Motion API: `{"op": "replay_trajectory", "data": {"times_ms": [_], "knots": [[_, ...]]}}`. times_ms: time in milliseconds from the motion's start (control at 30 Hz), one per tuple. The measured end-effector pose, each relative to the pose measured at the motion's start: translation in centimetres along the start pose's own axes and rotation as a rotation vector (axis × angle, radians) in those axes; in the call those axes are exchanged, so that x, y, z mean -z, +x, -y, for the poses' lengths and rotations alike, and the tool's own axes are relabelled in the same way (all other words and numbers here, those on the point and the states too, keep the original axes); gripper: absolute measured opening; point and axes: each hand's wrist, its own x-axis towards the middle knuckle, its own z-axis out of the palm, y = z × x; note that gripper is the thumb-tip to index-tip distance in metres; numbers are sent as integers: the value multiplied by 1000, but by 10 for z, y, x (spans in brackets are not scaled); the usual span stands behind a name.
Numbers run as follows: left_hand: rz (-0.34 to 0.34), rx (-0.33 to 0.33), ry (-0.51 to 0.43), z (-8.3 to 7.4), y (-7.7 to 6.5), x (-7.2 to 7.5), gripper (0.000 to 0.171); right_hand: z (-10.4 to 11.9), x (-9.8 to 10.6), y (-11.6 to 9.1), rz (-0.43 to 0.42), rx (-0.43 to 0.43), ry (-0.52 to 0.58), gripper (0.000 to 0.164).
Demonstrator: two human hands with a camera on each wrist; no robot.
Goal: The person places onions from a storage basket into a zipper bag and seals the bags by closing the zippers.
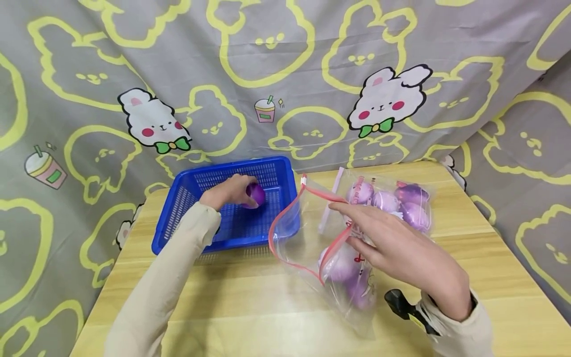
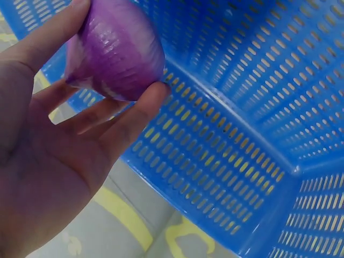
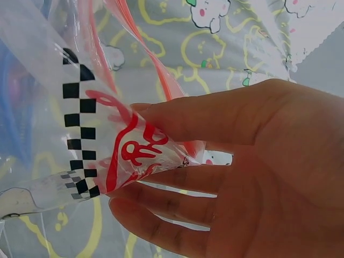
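My left hand (image 1: 231, 191) grips a purple onion (image 1: 256, 194) inside the blue plastic basket (image 1: 180, 186). In the left wrist view, thumb and fingers curl around the glossy onion (image 2: 121, 51), above the slotted basket wall. My right hand (image 1: 401, 245) pinches the edge of a clear zip bag (image 1: 290, 250), thumb on one side and fingers on the other. The bag's red-edged mouth gapes toward the basket. Purple onions (image 1: 341, 265) lie in its lower part. Red lettering (image 3: 142, 148) and a black-and-white checked strip (image 3: 80, 121) show on the bag in the right wrist view.
A second clear bag (image 1: 332, 218) with a pale pink zip lies behind the right hand and holds several purple onions (image 1: 385, 202). Everything rests on a wooden table (image 1: 232, 302). A grey patterned curtain (image 1: 312, 59) hangs right behind the table's back edge.
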Motion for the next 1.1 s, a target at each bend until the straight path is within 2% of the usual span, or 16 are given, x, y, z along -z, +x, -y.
{"op": "replay_trajectory", "data": {"times_ms": [67,267,467,833,1100], "knots": [[-2,-7,-13,0,-4,0,72,0,0,-1,3,-10,-4,59],[-65,-46,-65,-1,-16,5,70,0,-2,1,-22,16,-17,43],[-107,-89,-67,-7,-31,14,69,0,-2,1,-37,18,-24,31],[-246,-119,-118,-25,-81,17,74,2,-3,0,-25,7,-10,19],[-373,-82,-201,-47,-119,15,75,4,-2,0,-32,25,-3,18]]}}
